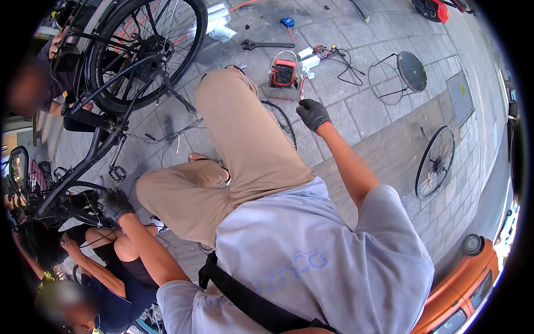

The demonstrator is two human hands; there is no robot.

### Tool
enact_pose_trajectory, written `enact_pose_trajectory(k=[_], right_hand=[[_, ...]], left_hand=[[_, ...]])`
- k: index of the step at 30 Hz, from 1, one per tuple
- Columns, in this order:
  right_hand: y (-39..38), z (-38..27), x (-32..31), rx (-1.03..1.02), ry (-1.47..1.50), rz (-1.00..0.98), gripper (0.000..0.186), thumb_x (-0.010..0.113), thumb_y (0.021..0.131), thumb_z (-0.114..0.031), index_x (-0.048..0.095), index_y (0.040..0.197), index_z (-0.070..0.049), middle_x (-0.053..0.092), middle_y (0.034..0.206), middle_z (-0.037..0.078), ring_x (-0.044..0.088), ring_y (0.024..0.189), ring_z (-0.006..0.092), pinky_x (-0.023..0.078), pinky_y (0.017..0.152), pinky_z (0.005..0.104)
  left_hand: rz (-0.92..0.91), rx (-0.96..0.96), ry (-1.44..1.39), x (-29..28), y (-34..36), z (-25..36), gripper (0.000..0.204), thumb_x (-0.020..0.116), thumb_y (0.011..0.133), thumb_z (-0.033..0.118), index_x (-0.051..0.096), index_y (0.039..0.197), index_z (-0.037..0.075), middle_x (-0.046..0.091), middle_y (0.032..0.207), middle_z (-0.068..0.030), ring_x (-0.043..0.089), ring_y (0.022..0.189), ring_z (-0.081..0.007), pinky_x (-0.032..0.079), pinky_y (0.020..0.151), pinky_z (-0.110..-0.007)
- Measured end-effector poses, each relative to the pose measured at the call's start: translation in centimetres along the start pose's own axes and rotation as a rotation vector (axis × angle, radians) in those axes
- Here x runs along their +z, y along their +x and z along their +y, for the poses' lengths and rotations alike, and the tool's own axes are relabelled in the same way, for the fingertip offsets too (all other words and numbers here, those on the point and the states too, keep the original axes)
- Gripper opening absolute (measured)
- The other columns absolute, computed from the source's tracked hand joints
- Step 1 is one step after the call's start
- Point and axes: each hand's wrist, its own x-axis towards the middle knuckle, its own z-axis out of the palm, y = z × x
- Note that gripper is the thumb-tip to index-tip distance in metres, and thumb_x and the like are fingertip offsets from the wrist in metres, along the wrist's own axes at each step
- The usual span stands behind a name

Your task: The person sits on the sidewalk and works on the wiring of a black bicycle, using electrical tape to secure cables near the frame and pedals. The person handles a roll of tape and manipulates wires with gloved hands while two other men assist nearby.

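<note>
Head view: your R hand (313, 115), loose & empty, is nr red device (285, 75); L hand (115, 205) by bike (83, 168), grip can't tell.

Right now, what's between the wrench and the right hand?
In the head view, a grey container with a red-and-black item in it stands between the wrench and the gloved right hand.

Gloved hands (313, 115) well apart, bare arms (350, 161) spread forward

Grey paving (356, 123), daylit, extends across upper centre and right of frame. Round stool (412, 71) noted upper right; orange car (451, 295), lower right.
</note>
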Motion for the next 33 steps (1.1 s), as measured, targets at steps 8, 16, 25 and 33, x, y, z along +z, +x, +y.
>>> enact_pose_trajectory(k=[8,16,25,33], right_hand=[[9.8,-5.6,-5.2,0.087,-0.053,0.089,0.058,0.070,0.084,-0.029,0.059,0.137,-0.009,0.060,0.135,0.022,0.061,0.121,0.0385,0.050,0.100,0.0444],[17.1,-2.8,-2.1,0.133,-0.292,-0.055,0.057,0.071,0.082,-0.029,0.056,0.136,-0.014,0.050,0.141,0.024,0.056,0.126,0.0433,0.048,0.105,0.0478],[16.1,-2.8,-0.3,0.403,-0.282,0.143,0.050,0.072,0.082,-0.030,0.059,0.122,-0.003,0.057,0.131,0.030,0.061,0.119,0.0456,0.052,0.099,0.0494],[18.1,-5.0,-9.0,0.416,-0.667,-0.673,0.044,0.072,0.077,-0.025,0.071,0.112,0.003,0.073,0.096,0.028,0.074,0.090,0.0359,0.059,0.080,0.0436]], left_hand=[[-0.374,-0.328,-0.745,-2.6,9.4,1.0,0.032,0.052,0.102,0.038,0.058,0.127,0.019,0.059,0.115,0.0019,0.054,0.111,-0.0195,0.042,0.093,-0.041],[-0.184,0.186,-0.063,16.7,-2.1,-2.0,0.040,0.067,0.097,0.031,0.061,0.133,0.015,0.070,0.103,-0.0004,0.066,0.088,-0.0194,0.049,0.083,-0.040],[-0.125,0.124,0.040,18.7,-2.6,-4.6,0.050,0.069,0.095,0.036,0.059,0.139,0.014,0.070,0.106,-0.0029,0.066,0.091,-0.0242,0.051,0.085,-0.045],[-0.160,0.139,0.229,20.9,-6.7,-5.4,0.036,0.069,0.098,0.024,0.064,0.130,0.009,0.072,0.096,-0.0051,0.068,0.072,-0.0176,0.055,0.065,-0.032]])
